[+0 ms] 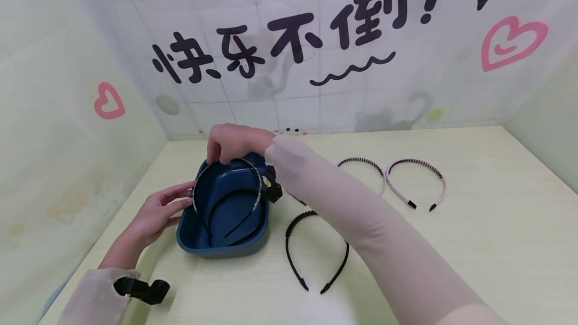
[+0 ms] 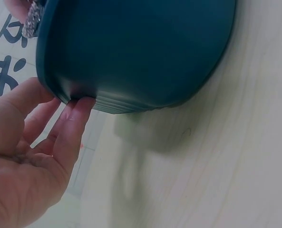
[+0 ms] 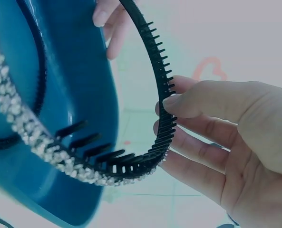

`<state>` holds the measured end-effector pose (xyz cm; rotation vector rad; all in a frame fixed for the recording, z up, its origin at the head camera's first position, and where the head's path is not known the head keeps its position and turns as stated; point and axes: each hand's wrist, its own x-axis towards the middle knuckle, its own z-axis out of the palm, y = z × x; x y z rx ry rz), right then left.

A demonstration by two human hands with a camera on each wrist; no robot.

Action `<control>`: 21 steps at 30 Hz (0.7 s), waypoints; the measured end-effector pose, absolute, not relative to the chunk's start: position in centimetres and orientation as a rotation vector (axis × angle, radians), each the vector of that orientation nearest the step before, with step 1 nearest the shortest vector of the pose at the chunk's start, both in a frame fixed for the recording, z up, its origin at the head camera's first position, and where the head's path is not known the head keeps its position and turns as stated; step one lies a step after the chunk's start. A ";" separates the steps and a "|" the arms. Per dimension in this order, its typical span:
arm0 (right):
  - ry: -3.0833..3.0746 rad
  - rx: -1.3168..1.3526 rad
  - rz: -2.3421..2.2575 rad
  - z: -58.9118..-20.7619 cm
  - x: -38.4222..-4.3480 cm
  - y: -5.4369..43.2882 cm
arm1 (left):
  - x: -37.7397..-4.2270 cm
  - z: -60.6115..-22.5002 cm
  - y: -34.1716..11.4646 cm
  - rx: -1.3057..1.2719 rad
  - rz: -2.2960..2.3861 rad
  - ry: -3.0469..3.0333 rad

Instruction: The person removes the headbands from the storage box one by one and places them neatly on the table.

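Observation:
My right hand [image 1: 232, 142] is raised over the blue plastic basin [image 1: 217, 253] and pinches a headband [image 3: 41, 148] covered in silvery sparkling stones. Black comb teeth line the inner side of this headband, and its two ends hang down into the basin. A plain black headband [image 3: 42, 66] lies inside the basin. At the basin's left side, my left hand [image 1: 155, 214] grips the rim between thumb and fingers. The left wrist view shows those fingertips [image 2: 86, 103] right at the basin's edge.
On the pale wooden table [image 1: 496, 245], a black headband [image 1: 287, 242] lies right of the basin. Farther back are a pale pink headband [image 1: 390, 183] and another toothed headband [image 1: 361, 159], partly hidden by my right sleeve [image 1: 352, 209]. A printed cloth [image 1: 289, 84] hangs behind.

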<state>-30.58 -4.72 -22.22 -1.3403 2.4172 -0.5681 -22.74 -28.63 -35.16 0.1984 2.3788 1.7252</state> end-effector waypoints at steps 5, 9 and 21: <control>2.406 -1.405 -0.555 -21.5 -30.4 -3.8 | -22.8 -35.2 -28.6 0.200 1.729 2.367; 2.391 -1.449 -0.553 -21.2 -30.4 -2.9 | -22.9 -35.2 -28.5 0.195 1.700 2.397; 2.402 -1.443 -0.539 -21.1 -29.7 0.5 | -22.7 -35.1 -28.4 0.200 1.677 2.422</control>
